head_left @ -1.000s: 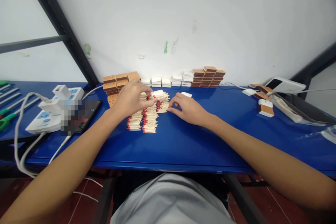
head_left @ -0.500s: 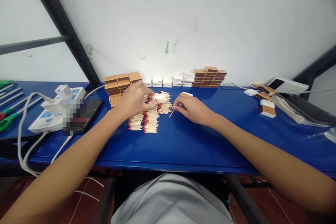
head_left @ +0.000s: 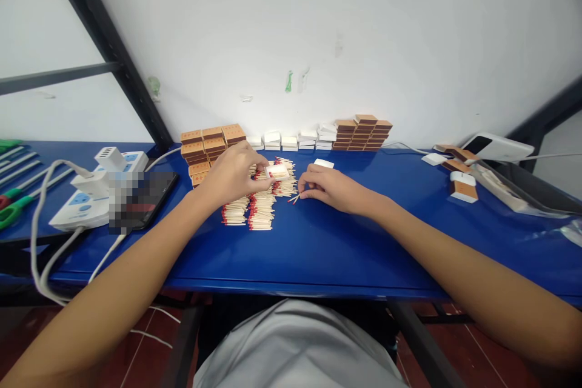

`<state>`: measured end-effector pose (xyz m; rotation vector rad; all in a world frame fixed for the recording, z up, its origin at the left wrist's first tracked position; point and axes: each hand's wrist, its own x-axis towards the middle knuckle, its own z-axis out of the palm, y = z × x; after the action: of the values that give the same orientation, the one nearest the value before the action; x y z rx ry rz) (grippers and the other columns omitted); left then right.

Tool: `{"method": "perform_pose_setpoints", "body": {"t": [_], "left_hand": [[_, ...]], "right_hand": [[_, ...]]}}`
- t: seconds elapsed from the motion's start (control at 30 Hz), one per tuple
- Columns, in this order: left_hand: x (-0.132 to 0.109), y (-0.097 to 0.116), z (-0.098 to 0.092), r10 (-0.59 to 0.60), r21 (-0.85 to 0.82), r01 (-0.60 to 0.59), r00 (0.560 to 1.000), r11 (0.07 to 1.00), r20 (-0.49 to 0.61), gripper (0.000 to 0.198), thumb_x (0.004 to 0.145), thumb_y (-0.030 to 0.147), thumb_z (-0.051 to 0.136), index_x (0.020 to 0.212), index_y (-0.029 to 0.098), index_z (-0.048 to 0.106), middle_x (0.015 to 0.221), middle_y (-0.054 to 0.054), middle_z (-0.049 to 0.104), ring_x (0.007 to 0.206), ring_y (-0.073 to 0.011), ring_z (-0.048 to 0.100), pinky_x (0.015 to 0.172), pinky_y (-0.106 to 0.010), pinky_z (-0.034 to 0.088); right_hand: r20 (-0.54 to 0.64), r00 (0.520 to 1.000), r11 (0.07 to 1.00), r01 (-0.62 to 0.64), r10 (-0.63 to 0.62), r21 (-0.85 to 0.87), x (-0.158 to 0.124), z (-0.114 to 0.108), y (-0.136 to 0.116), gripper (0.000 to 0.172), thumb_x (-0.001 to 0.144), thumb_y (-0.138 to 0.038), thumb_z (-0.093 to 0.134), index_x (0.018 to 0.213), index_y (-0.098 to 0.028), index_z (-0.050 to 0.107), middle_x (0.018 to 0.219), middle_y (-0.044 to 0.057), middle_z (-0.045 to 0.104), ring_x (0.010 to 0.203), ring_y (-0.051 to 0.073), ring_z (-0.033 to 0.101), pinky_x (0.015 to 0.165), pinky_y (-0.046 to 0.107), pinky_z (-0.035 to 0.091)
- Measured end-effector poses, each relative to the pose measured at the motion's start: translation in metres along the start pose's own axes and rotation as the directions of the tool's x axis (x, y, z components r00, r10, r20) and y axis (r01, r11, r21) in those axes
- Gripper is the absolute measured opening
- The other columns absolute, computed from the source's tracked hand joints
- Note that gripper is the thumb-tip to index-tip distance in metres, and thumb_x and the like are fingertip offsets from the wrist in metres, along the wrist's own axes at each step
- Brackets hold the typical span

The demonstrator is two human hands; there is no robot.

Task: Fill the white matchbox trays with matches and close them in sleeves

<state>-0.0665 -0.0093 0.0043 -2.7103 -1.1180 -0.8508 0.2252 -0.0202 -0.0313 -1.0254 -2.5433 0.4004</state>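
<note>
My left hand (head_left: 234,174) is closed around a small white matchbox tray (head_left: 277,172), holding it just above a heap of red-tipped matches (head_left: 260,205) on the blue table (head_left: 318,242). My right hand (head_left: 328,187) rests to the right of the heap, fingers pinched on a couple of matches (head_left: 294,198) at the heap's edge. A loose white tray (head_left: 324,163) lies just behind my right hand.
Brown matchbox sleeves are stacked at the back left (head_left: 207,144) and back right (head_left: 361,132), with white trays (head_left: 291,140) between them along the wall. A power strip (head_left: 97,185), phone and cables lie at the left. More boxes (head_left: 462,187) and a white device (head_left: 495,147) sit at the right.
My right hand has drawn a couple of matches out of the heap's right edge. My left hand has lowered the white tray slightly towards the heap.
</note>
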Motion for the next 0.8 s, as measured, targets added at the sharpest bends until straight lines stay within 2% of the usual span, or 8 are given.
{"method": "perform_pose_setpoints", "body": {"t": [0.13, 0.3, 0.47, 0.53, 0.67, 0.8], "left_hand": [[-0.001, 0.0, 0.001, 0.011, -0.011, -0.011, 1.0, 1.0, 0.0, 0.022, 0.083, 0.035, 0.083, 0.099, 0.02, 0.08, 0.088, -0.005, 0.077, 0.092, -0.0258, 0.063, 0.08, -0.039, 0.049], [0.0, 0.0, 0.0, 0.012, -0.022, -0.012, 1.0, 1.0, 0.006, 0.023, 0.082, 0.036, 0.085, 0.097, 0.02, 0.08, 0.086, -0.006, 0.077, 0.091, -0.0259, 0.063, 0.079, -0.038, 0.048], [0.0, -0.001, 0.001, 0.036, -0.019, -0.036, 0.999, 0.999, 0.014, 0.022, 0.083, 0.036, 0.085, 0.095, 0.018, 0.08, 0.086, -0.006, 0.077, 0.091, -0.0254, 0.063, 0.08, -0.038, 0.049], [-0.001, -0.001, 0.002, 0.049, -0.019, -0.049, 0.999, 0.999, 0.016, 0.024, 0.083, 0.035, 0.086, 0.098, 0.018, 0.08, 0.086, -0.006, 0.076, 0.091, -0.0255, 0.063, 0.08, -0.038, 0.049], [-0.001, 0.007, 0.005, 0.105, -0.041, -0.104, 0.994, 0.994, 0.013, 0.024, 0.083, 0.034, 0.086, 0.098, 0.017, 0.081, 0.084, -0.006, 0.075, 0.09, -0.0252, 0.064, 0.077, -0.037, 0.05], [-0.001, 0.017, 0.008, 0.138, -0.112, -0.137, 0.99, 0.984, 0.002, 0.025, 0.085, 0.039, 0.085, 0.098, 0.018, 0.081, 0.085, -0.006, 0.075, 0.089, -0.024, 0.065, 0.075, -0.035, 0.051]], "right_hand": [[0.018, 1.0, 1.0, -0.018, 0.019, -0.007, 0.003, 0.001, -0.001, 0.01, 0.103, -0.026, 0.062, 0.099, -0.021, 0.07, 0.096, 0.005, 0.057, 0.083, 0.019, 0.056, 0.077, 0.03, 0.044], [0.086, 0.994, 0.996, -0.065, 0.07, -0.058, 0.0, 0.0, -0.003, 0.013, 0.105, -0.024, 0.054, 0.097, -0.02, 0.064, 0.101, 0.007, 0.06, 0.083, 0.02, 0.057, 0.078, 0.033, 0.045], [0.122, 0.991, 0.998, -0.051, 0.054, -0.026, -0.01, -0.012, -0.014, 0.018, 0.108, -0.027, 0.046, 0.099, -0.021, 0.06, 0.106, 0.009, 0.062, 0.086, 0.021, 0.058, 0.079, 0.035, 0.046], [0.069, 0.997, 0.999, -0.038, 0.037, 0.011, -0.012, -0.019, -0.02, 0.02, 0.108, -0.033, 0.046, 0.1, -0.021, 0.06, 0.103, 0.009, 0.062, 0.088, 0.023, 0.058, 0.08, 0.035, 0.046], [-0.127, 0.991, 0.999, -0.03, 0.035, 0.041, -0.009, -0.02, -0.027, 0.02, 0.108, -0.035, 0.048, 0.101, -0.021, 0.06, 0.1, 0.009, 0.061, 0.087, 0.022, 0.056, 0.079, 0.035, 0.044], [-0.172, 0.983, 0.998, -0.059, 0.059, 0.007, -0.002, -0.008, -0.029, 0.014, 0.106, -0.029, 0.05, 0.1, -0.021, 0.059, 0.101, 0.008, 0.059, 0.085, 0.021, 0.056, 0.077, 0.034, 0.043]]}}
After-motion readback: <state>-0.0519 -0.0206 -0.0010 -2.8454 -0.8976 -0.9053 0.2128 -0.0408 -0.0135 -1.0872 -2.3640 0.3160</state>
